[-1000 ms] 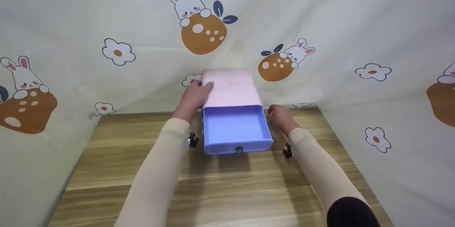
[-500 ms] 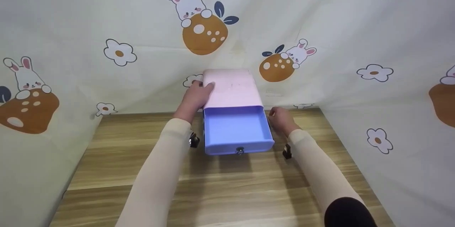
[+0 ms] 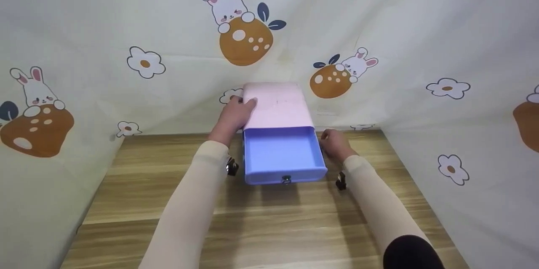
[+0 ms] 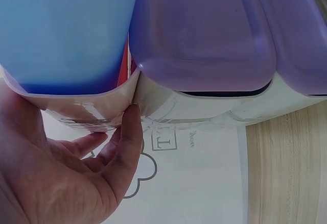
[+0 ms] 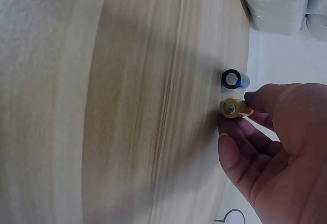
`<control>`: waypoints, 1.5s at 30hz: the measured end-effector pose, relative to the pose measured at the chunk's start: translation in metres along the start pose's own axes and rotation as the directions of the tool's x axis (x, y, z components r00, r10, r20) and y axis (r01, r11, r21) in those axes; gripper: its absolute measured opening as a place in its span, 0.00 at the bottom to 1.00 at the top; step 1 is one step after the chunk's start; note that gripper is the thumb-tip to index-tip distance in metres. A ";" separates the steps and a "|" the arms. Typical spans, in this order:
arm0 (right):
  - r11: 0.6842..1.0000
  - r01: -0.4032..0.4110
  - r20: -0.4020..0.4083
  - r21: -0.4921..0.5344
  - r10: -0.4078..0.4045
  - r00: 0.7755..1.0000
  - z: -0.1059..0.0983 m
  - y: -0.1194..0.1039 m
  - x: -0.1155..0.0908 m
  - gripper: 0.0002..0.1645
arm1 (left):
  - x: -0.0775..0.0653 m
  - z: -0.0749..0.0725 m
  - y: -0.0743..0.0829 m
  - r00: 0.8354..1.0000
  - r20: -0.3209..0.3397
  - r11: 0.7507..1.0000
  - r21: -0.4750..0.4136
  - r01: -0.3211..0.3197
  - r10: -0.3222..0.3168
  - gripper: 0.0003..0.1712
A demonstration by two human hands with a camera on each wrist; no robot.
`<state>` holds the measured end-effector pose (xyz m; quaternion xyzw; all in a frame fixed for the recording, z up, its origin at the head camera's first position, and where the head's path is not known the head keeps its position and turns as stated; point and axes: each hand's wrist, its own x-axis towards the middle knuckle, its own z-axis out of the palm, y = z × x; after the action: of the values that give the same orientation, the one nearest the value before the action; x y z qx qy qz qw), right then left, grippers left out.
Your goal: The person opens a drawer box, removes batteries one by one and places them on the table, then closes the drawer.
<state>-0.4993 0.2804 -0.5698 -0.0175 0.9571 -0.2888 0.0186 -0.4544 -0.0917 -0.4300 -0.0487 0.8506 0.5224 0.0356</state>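
My left hand (image 3: 236, 114) grips the upper left side of a small drawer cabinet (image 3: 280, 107) with a pale pink casing. Its top drawer (image 3: 282, 151), blue inside, is pulled out and shows nothing in it. The left wrist view has the thumb and fingers at the casing's edge, and two purple drawers (image 4: 204, 35) closed beneath the blue one. Low to the right of the cabinet is my right hand (image 3: 336, 143). In the right wrist view its thumb and fingers pinch a yellow battery (image 5: 232, 108), right beside a blue battery (image 5: 236, 79) standing on the table.
The wood-grain table (image 3: 269, 235) stretches in front of the cabinet. A pale printed cloth (image 3: 177, 29) hangs close behind it and along both sides. A red sliver (image 4: 123, 66) shows between the blue drawer and the drawer below.
The head view has shifted slightly, so everything sits a little farther right. Both hands keep their places by the cabinet, and the top drawer stays pulled out.
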 end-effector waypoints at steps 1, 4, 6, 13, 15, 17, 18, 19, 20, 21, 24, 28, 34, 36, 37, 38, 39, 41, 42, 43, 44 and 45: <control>1.000 0.000 -0.004 -0.002 0.000 1.000 0.001 0.000 0.000 0.06 | 0.000 0.000 0.000 1.000 0.000 1.000 -0.002 0.000 0.000 0.49; 0.999 0.023 -0.025 -0.033 -0.023 0.999 0.002 0.001 0.000 0.07 | -0.001 0.000 0.001 1.000 0.006 1.000 -0.015 0.009 -0.009 0.48; 0.998 0.034 -0.031 -0.050 -0.035 0.999 0.002 0.001 0.000 0.08 | -0.002 0.000 0.002 1.000 0.009 1.000 -0.020 0.014 -0.014 0.48; 1.000 -0.005 -0.005 -0.003 0.005 1.000 0.002 0.000 -0.002 0.11 | -0.003 -0.001 0.003 0.999 0.025 0.999 -0.034 0.031 -0.031 0.48; 1.000 -0.011 -0.002 0.009 0.011 1.000 0.002 -0.002 -0.004 0.09 | -0.003 -0.001 0.004 0.999 0.026 0.999 -0.033 0.033 -0.032 0.48; 0.999 -0.022 -0.004 0.028 0.022 1.000 0.001 -0.003 -0.005 0.08 | -0.004 -0.001 0.004 0.999 0.028 0.999 -0.035 0.033 -0.032 0.48; 0.999 -0.029 -0.002 0.043 0.030 1.000 0.001 -0.004 -0.006 0.07 | -0.004 -0.001 0.004 0.999 0.028 0.999 -0.034 0.031 -0.031 0.48; 0.998 -0.037 0.001 0.058 0.037 0.999 0.001 -0.004 -0.007 0.06 | -0.004 -0.001 0.004 0.999 0.026 0.999 -0.034 0.030 -0.029 0.48; 0.997 -0.037 0.000 0.064 0.037 0.999 0.001 -0.004 -0.007 0.06 | -0.004 -0.001 0.004 0.999 0.025 0.999 -0.033 0.029 -0.028 0.48; 0.996 -0.042 0.001 0.076 0.043 0.999 0.001 -0.004 -0.007 0.06 | -0.004 -0.001 0.004 0.999 0.026 0.999 -0.036 0.029 -0.028 0.48; 0.995 -0.048 -0.001 0.090 0.048 0.999 0.000 -0.001 -0.006 0.06 | -0.002 -0.001 0.003 0.999 0.025 0.999 -0.033 0.025 -0.024 0.48; 0.996 -0.037 -0.019 0.084 0.038 0.999 -0.001 0.005 -0.006 0.07 | 0.000 -0.001 0.001 0.999 0.026 0.999 -0.032 0.023 -0.022 0.48; 0.995 -0.022 -0.025 0.101 0.024 0.999 -0.007 0.009 -0.012 0.11 | 0.001 0.001 -0.002 1.000 0.003 1.000 -0.007 0.000 0.000 0.47; 0.993 -0.024 -0.024 0.113 0.027 0.999 -0.010 0.007 -0.016 0.12 | 0.001 0.002 -0.002 1.000 0.000 1.000 -0.004 -0.005 0.005 0.47; 0.994 -0.018 -0.027 0.111 0.021 0.999 -0.012 0.006 -0.018 0.12 | 0.001 0.001 -0.002 1.000 0.002 1.000 -0.002 -0.007 0.007 0.47; 0.995 -0.006 -0.034 0.102 0.010 0.999 -0.014 0.004 -0.020 0.13 | 0.001 0.002 -0.002 1.000 0.002 1.000 0.000 -0.009 0.009 0.47; 0.996 0.009 -0.044 0.089 -0.005 0.999 -0.016 0.002 -0.022 0.13 | 0.002 0.002 -0.002 1.000 0.003 1.000 -0.002 -0.008 0.008 0.48; 0.997 0.043 -0.062 0.063 -0.039 0.997 -0.021 -0.005 -0.027 0.13 | 0.002 0.002 -0.002 1.000 0.000 1.000 0.006 -0.009 0.009 0.48; 0.996 0.067 -0.070 0.051 -0.063 0.996 -0.024 -0.008 -0.029 0.13 | 0.002 0.001 -0.002 1.000 0.000 1.000 0.007 -0.009 0.009 0.48; 0.995 0.089 -0.075 0.050 -0.085 0.994 -0.027 -0.012 -0.031 0.13 | 0.002 0.001 -0.002 1.000 -0.001 1.000 0.009 -0.009 0.009 0.48; 0.993 0.105 -0.076 0.057 -0.101 0.992 -0.030 -0.016 -0.034 0.13 | 0.003 0.002 -0.002 1.000 -0.003 1.000 0.008 -0.009 0.009 0.48; 0.990 0.120 -0.076 0.068 -0.115 0.990 -0.034 -0.021 -0.037 0.13 | 0.003 0.002 -0.002 1.000 -0.003 1.000 0.006 -0.008 0.008 0.48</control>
<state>-0.4635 0.2834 -0.5291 -0.0629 0.9433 -0.3244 -0.0323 -0.4567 -0.0913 -0.4330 -0.0460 0.8524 0.5198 0.0327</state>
